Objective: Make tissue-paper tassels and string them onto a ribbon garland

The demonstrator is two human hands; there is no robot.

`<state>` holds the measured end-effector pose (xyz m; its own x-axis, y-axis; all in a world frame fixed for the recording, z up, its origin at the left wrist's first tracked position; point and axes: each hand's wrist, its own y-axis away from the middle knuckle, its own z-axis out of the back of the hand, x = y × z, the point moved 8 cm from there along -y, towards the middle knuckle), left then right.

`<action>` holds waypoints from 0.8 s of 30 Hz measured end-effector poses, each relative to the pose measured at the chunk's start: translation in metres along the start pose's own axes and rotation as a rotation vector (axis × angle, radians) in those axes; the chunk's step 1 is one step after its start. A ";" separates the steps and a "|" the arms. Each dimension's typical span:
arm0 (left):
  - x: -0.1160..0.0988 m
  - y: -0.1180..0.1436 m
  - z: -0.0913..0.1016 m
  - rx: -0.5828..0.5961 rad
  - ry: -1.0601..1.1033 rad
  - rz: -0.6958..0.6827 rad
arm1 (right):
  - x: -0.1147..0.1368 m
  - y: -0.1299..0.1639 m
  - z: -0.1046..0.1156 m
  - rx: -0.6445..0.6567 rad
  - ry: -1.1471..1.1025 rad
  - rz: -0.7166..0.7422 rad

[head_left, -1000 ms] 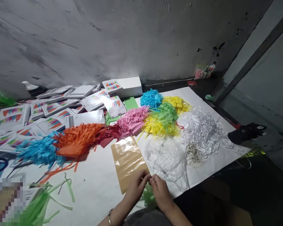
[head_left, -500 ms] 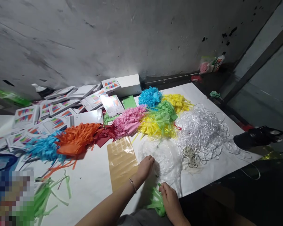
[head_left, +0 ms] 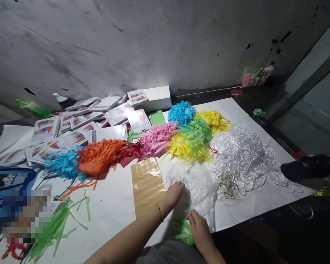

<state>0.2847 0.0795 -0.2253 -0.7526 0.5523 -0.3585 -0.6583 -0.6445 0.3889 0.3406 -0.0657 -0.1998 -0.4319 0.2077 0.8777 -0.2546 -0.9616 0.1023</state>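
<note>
My right hand [head_left: 199,226] is closed, pinching the top of a green tissue-paper tassel [head_left: 187,234] whose strips hang below it at the table's front edge. My left hand [head_left: 175,193] is a little higher and to the left, its fingers curled at the edge of a heap of clear plastic [head_left: 198,183]. What those fingers grip, if anything, is hidden. Just left of that hand lies a brown sheet with round stickers [head_left: 145,183]. Behind the plastic are yellow tassels [head_left: 185,148] with a green tassel bundle [head_left: 199,132] across them.
White cord [head_left: 242,157] lies tangled on the right. Orange tassels [head_left: 99,157], pink tassels [head_left: 158,139] and blue tassels [head_left: 181,112] form a row, with printed packs [head_left: 117,114] behind. More green strips [head_left: 53,227] lie at the left. A dark cylindrical object [head_left: 305,168] stands beyond the right edge.
The camera has turned slightly left, so the scene sits further right in the picture. Both hands keep nearly the same places, the right one still on the green tassel.
</note>
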 end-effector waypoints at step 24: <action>-0.003 0.076 0.030 -0.052 1.651 0.189 | 0.047 -0.005 0.026 -0.128 -0.067 0.055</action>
<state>0.2366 0.0446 -0.1687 0.0321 -0.6260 -0.7791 -0.5390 -0.6673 0.5140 0.3443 -0.0563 -0.1465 -0.3908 0.1386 0.9100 -0.3418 -0.9398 -0.0036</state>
